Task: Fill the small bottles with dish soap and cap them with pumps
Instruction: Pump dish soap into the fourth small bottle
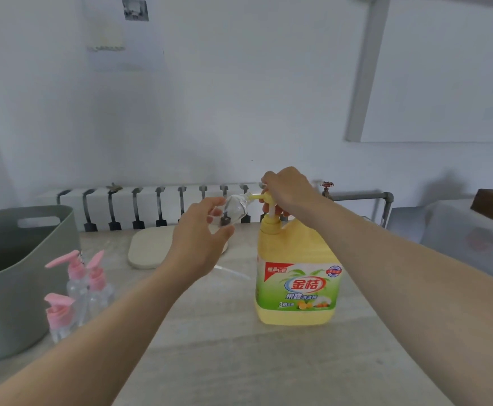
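Overhead, the right hand (pixel 287 190) gripped the big yellow soap jug's (pixel 296 276) pump (pixel 264 197); the left hand (pixel 201 238), beside it, held a small clear bottle (pixel 235 208) tilted against its spout.

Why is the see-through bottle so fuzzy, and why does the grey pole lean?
Head view: the clear bottle is blurred and pale against the white radiator, so its edges fade; the wide-angle lens probably bends the grey pole near the frame's edge.

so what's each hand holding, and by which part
The left hand holds the small clear bottle round its body; the right hand grips the pump head of the yellow soap jug.
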Tool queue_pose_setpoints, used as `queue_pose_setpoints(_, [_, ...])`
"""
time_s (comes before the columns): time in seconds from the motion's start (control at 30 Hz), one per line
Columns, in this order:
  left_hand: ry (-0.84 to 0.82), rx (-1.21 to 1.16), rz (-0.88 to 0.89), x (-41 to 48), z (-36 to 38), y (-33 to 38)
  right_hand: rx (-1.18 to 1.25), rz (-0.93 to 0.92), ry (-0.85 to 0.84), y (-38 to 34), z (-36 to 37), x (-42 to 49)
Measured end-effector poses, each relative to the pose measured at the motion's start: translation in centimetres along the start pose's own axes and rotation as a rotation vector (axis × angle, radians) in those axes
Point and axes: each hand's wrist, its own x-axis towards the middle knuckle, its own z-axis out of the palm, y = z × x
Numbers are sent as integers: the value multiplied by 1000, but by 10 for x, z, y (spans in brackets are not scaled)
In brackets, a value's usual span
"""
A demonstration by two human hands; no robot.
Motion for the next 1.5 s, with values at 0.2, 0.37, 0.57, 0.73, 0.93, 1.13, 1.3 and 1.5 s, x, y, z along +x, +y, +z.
queue_pose_setpoints(0.2, [36,96,69,-1,3,10,-84,136,-147,-4,-4,3])
queue_pose_setpoints(0.37, [42,84,44,-1,5,11,-264,151,-249,-7,-6,3])
queue_pose_setpoints(0.57, [67,103,72,-2,2,10,-175,137,-254,-2,-9,3])
queue_pose_setpoints(0.73, [65,118,88,-4,2,10,-204,148,-239,-3,-4,4])
queue_pose_setpoints(0.93, [52,115,75,-4,6,9,-282,209,-279,-7,0,8])
queue_pose_setpoints(1.13, [46,117,65,-5,6,9,-368,214,-287,-7,4,13])
queue_pose_setpoints(1.3, [46,111,60,-5,7,8,-162,132,-257,1,-3,6])
queue_pose_setpoints(1.5, [57,82,38,-5,7,9,-9,132,-327,-3,-11,-3])
